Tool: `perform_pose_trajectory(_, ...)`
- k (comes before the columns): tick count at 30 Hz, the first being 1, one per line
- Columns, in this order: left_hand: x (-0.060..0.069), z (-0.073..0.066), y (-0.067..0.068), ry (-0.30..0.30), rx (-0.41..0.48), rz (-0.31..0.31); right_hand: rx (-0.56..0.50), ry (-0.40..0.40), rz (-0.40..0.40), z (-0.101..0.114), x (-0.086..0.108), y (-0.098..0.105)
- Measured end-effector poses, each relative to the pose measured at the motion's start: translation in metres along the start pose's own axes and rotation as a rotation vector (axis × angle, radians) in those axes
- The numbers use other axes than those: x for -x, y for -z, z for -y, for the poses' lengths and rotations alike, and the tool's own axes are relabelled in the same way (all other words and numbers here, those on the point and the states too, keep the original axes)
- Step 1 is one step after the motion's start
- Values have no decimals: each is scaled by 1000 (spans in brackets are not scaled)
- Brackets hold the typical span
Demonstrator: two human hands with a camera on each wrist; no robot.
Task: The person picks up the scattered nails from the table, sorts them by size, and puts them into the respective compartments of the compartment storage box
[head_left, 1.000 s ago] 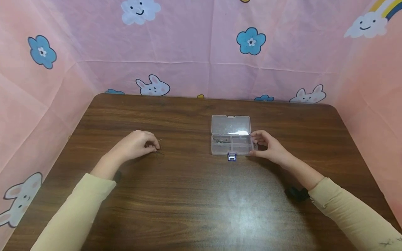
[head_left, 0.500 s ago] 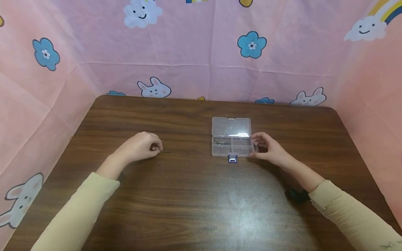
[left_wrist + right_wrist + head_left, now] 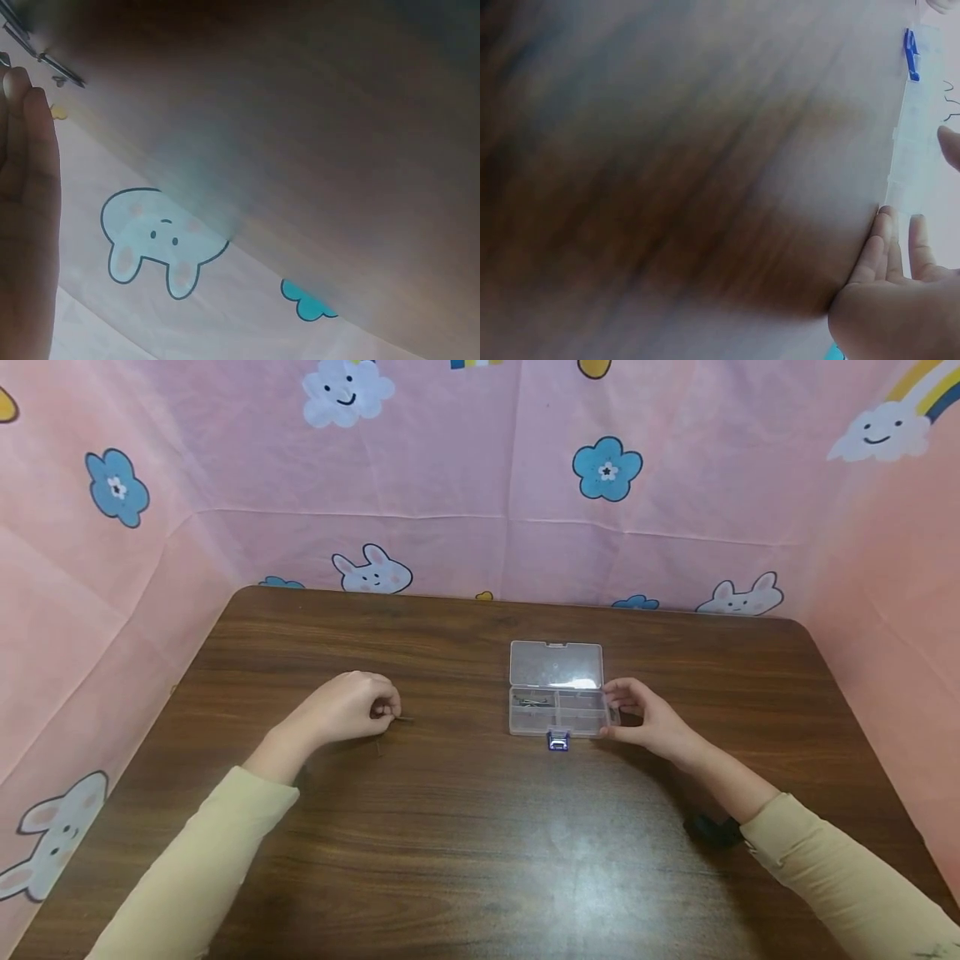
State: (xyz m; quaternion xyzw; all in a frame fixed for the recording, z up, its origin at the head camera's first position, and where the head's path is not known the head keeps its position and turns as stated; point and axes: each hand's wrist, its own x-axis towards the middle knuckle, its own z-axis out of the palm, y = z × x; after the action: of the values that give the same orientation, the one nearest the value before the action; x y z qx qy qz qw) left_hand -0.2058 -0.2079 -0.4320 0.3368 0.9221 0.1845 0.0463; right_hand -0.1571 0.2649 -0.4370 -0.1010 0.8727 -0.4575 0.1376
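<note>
My left hand point(image 3: 352, 706) is just above the left part of the table, thumb and fingertips together, pinching thin metal nails point(image 3: 405, 718). In the left wrist view several grey nails point(image 3: 63, 70) show by the fingertips at the upper left; how many are held cannot be told. A faint thin line below that hand may be another nail or a shadow. My right hand point(image 3: 652, 722) holds the right end of a clear plastic compartment box point(image 3: 581, 723), thumb at the near corner and fingers at the far one. Its lid point(image 3: 555, 664) lies back; thin metal pieces point(image 3: 532, 702) lie in the back left compartment.
A blue-edged latch point(image 3: 558, 741) sticks out from the box's front. The brown wooden table point(image 3: 450, 843) carries both arms' work. A pink patterned cloth point(image 3: 450, 468) closes the back and sides. A dark object point(image 3: 712, 829) sits under the right wrist.
My left hand has shifted slightly right with the nails between its fingertips, toward the box. The right hand stays at the box's end, and the view has tilted a little.
</note>
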Motion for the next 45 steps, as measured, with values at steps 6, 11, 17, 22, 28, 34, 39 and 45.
perform_pose_trajectory(6, -4, -7, -1, -20, 10, -7, 5, 1, 2, -1, 2, 1)
perform_pose_trajectory(11, -10, -13, -2, -31, 38, -10, 3, -1, 6, -2, 4, 2)
perform_pose_trajectory(17, -20, -24, -6, -47, 57, -17, 3, -4, 10, -3, 5, 1)
perform_pose_trajectory(22, -31, -36, -9, -73, 75, -24, 0, -6, 9, -4, 6, 0)
perform_pose_trajectory(28, -46, -53, -14, -93, 72, -33, 4, -4, 5, -6, 7, -1)
perform_pose_trajectory(34, -62, -70, -19, -108, 36, -48, 3, 0, 13, -6, 9, 1)
perform_pose_trajectory(39, -75, -83, -23, -141, 10, -60, 3, 4, 17, -5, 10, 2)
perform_pose_trajectory(45, -90, -99, -25, -170, -27, -68, 6, 2, 18, -4, 9, 4)
